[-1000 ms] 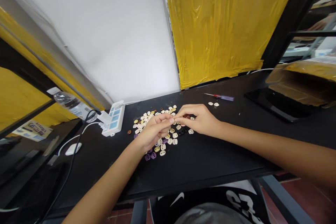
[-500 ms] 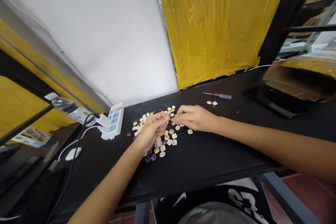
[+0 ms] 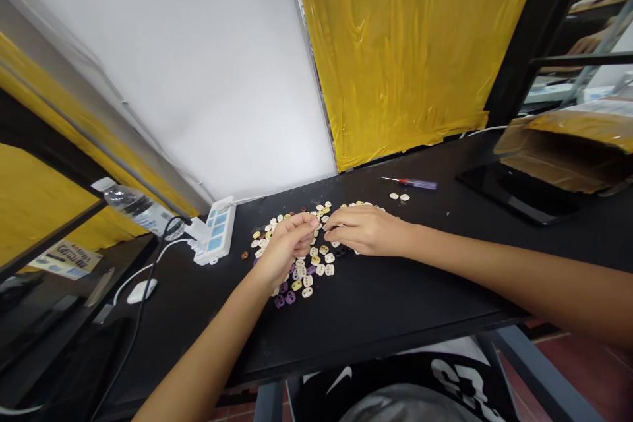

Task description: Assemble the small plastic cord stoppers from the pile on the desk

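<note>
A spread of small rounded two-hole pieces [image 3: 330,270], which look like cord locks, lies on the black desk in cream, yellow, purple, brown and black. Over the left part of this spread, my left hand [image 3: 293,237] is closed, with thumb and forefinger pinched together. Whatever sits in that pinch is too small to make out. My right hand [image 3: 363,229] hovers low over the right part of the spread, palm down. Its fingers are stretched towards the left fingertips and slightly apart, with a small gap between the hands. Pieces beneath the right hand are partly hidden.
A white power strip [image 3: 218,231] with plugs and a water bottle [image 3: 136,206] are at the left, near a white mouse-like case [image 3: 141,291]. A screwdriver [image 3: 415,183] and two cream pieces [image 3: 399,197] lie behind. A black tablet [image 3: 517,194] and cardboard box [image 3: 568,145] stand right.
My right hand has shifted slightly away from the left fingertips, and its fingers have parted a little. The left hand keeps its pinch. The view has moved slightly.
</note>
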{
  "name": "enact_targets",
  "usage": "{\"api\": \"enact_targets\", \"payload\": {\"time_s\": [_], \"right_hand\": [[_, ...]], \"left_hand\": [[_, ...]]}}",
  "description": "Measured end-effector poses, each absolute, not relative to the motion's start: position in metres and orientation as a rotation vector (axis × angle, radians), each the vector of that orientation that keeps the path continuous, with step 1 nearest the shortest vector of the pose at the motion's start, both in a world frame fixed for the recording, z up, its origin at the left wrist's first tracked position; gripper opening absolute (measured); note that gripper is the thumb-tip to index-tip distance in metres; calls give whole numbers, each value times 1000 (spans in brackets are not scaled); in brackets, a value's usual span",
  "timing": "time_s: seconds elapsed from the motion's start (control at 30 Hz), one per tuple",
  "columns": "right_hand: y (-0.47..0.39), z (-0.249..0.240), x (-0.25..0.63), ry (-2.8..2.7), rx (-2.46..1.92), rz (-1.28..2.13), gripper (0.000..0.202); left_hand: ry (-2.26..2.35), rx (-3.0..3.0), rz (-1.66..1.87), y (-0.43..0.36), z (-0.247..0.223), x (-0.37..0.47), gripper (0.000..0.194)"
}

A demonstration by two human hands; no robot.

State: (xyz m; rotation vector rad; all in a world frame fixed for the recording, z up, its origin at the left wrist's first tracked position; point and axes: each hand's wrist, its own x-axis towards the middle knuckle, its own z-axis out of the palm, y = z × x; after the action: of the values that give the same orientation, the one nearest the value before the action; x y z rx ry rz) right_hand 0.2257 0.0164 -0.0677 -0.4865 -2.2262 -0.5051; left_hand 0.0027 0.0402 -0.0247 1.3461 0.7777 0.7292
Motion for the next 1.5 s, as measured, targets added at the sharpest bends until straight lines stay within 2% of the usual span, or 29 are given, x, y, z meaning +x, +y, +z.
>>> {"api": "enact_targets", "payload": {"time_s": [0.23,0.7,0.8,0.97,1.1,1.27,1.5], "right_hand": [[16,-68,223,-2207,-414,-432,19],[7,-64,221,-2308,-497,-533,25],[7,-63,221,-2209,-514,-327,22],[6,-61,220,-1900,-607,280,9],[3,-58,217,-1734,-745,586,9],[3,-56,214,-1608,-839,786,19],[2,-54,214,-1644,-884,809,18]], "left_hand": [[780,1345,735,40,-25,2,47],[770,1347,740,39,-24,2,43],[763,1368,710,39,-26,1,40],[756,1392,670,38,-27,0,41],[759,1411,684,38,-25,0,44],[774,1485,708,37,-27,1,44],[829,1557,711,36,-27,3,39]]}}
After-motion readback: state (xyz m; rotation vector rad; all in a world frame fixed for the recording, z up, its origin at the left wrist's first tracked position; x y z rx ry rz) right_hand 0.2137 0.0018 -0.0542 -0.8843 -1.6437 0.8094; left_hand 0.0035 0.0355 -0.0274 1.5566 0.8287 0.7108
